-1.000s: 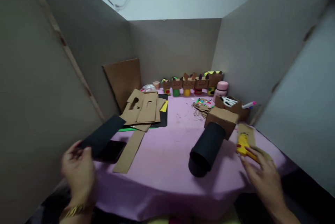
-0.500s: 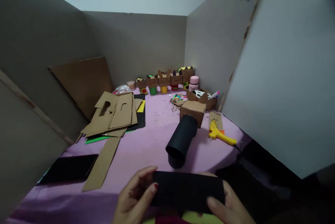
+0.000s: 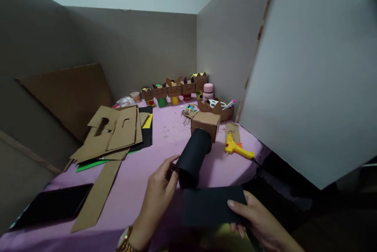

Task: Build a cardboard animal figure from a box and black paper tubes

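A black tube [image 3: 193, 157] lies on its side on the purple tablecloth [image 3: 147, 189], its far end stuck to a small cardboard box [image 3: 205, 125]. My left hand [image 3: 160, 189] reaches to the tube's near open end, fingers curled round its rim. My right hand [image 3: 253, 216] pinches a flat black paper strip [image 3: 210, 206] near the table's front edge, thumb on top.
A yellow glue gun [image 3: 235, 148] lies right of the box. Cut cardboard pieces [image 3: 113, 130] and a long cardboard strip [image 3: 97, 197] lie at left, a black sheet [image 3: 50, 207] nearer me. Small cardboard animal figures [image 3: 173, 89], a pink bottle [image 3: 207, 91] and a box with scissors [image 3: 218, 106] stand at the back. Grey partition walls surround.
My left hand has let go of the black strip and moved forward to the tube's open end. The right hand alone now holds the strip. The view shifted right.
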A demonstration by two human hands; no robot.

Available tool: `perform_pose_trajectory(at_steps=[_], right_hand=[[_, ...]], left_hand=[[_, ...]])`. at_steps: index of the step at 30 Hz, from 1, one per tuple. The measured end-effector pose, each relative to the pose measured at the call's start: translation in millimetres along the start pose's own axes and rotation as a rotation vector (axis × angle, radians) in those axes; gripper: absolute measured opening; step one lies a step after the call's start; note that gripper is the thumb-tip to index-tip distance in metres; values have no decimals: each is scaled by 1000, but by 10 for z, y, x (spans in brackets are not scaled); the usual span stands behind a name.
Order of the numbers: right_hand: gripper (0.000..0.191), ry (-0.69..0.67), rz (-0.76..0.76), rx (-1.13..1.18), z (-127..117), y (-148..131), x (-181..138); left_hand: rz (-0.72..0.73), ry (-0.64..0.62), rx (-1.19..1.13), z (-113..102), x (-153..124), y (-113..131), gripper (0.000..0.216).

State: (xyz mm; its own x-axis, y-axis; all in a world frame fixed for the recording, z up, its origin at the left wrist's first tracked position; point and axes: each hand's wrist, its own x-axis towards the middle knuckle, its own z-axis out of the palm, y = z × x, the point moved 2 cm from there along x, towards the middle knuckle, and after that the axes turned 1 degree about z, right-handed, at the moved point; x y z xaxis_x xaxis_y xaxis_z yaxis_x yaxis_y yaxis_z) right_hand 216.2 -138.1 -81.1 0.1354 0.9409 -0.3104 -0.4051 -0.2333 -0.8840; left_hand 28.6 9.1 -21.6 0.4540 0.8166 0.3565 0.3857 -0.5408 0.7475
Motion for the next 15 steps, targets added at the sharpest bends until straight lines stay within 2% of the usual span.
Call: perform_pose_trajectory(at_steps=[6,11,15], right_hand=[[42,29,-28,96,79,-70,109],[43,73,-35,128,203,-159,219],[38,84,-100,145,276,-232,348]], left_hand=[[-91,-56,-98,-47,179,149,31],[-73,-116,-96,-73,270,267,32],[-76,-130,-72,-77,270,278,31]])
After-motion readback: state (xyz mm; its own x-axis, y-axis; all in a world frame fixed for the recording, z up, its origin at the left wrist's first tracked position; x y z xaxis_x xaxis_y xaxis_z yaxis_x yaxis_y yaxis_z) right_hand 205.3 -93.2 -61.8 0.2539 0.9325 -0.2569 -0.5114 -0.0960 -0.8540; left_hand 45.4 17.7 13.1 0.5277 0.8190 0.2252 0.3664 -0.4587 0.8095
